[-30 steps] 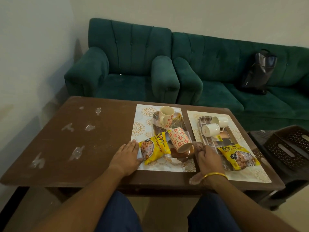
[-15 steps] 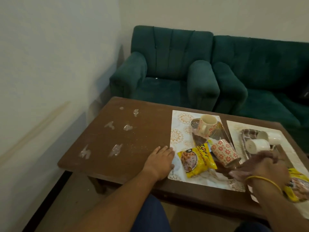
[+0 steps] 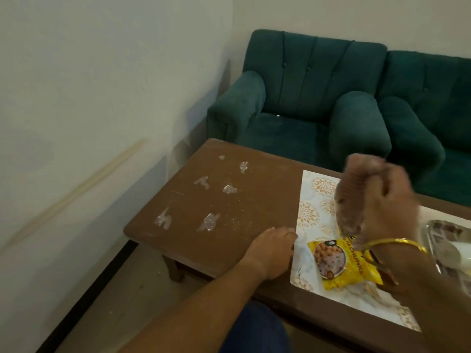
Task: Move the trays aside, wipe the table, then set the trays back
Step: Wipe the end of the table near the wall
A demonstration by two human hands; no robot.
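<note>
The brown table (image 3: 260,200) carries several wet spill patches (image 3: 209,222) on its left half. A white tray with gold patterns (image 3: 312,200) lies right of them, with a yellow snack packet (image 3: 339,263) on it. My left hand (image 3: 270,247) rests flat on the table, fingertips at the tray's left edge. Blurred and raised above this tray, my right hand (image 3: 390,200) is shut on a brownish cloth (image 3: 353,192). It hides the cups on the tray. A second tray with a silver dish (image 3: 448,231) shows at the right edge.
A green armchair (image 3: 305,103) and a green sofa (image 3: 433,110) stand close behind the table. A white wall (image 3: 102,98) runs along the left, with a strip of floor (image 3: 132,289) between it and the table.
The view has swung further left. My right hand has risen from the table's near edge with the cloth, up over the left tray. My left hand has stayed at the tray's edge.
</note>
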